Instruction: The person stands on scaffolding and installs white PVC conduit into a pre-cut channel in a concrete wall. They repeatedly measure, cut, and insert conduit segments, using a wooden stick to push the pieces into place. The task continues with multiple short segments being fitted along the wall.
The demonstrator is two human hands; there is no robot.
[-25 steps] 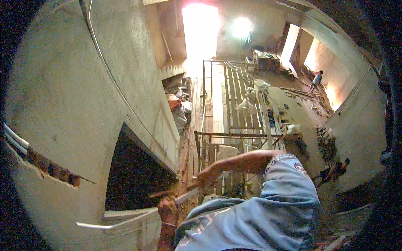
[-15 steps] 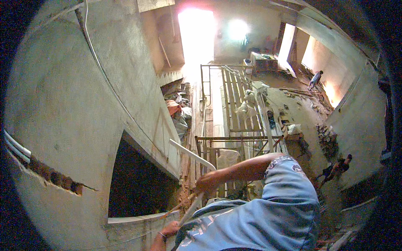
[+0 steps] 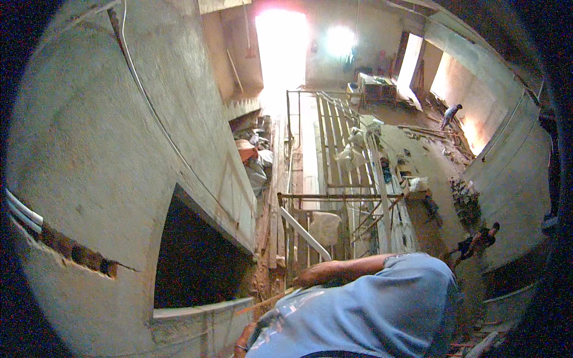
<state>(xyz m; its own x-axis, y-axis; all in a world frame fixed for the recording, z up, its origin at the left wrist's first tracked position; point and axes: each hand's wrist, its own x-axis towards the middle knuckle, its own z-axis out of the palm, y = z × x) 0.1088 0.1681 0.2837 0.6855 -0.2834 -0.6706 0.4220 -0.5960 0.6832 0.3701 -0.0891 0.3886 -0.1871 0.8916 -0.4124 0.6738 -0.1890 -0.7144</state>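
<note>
A white plastic pipe point(image 3: 303, 234) slants out from behind my right forearm, its free end up and to the left. My right hand point(image 3: 307, 276) is closed at the pipe, low in the middle, with the fingers mostly hidden. From beside it a thin orange strip or cord point(image 3: 262, 304) runs down to the left. My left hand point(image 3: 245, 335) is curled at the lower edge, a band on its wrist, close against my blue top point(image 3: 364, 310). The pipe's lower part between my hands is hidden behind my arm and top.
A metal scaffold frame point(image 3: 340, 196) stands beyond my hands. At left, a plastered wall point(image 3: 89, 149) has a dark opening point(image 3: 197, 262) and a broken groove with pipes point(image 3: 24, 212). Sacks point(image 3: 255, 173) lie below. Two people point(image 3: 452, 114), point(image 3: 477, 241) are on the right.
The white pipe's free end has moved right. My right forearm has come lower and nearer my body, and my left hand has moved down, now partly hidden. The pipe's lower part is no longer visible.
</note>
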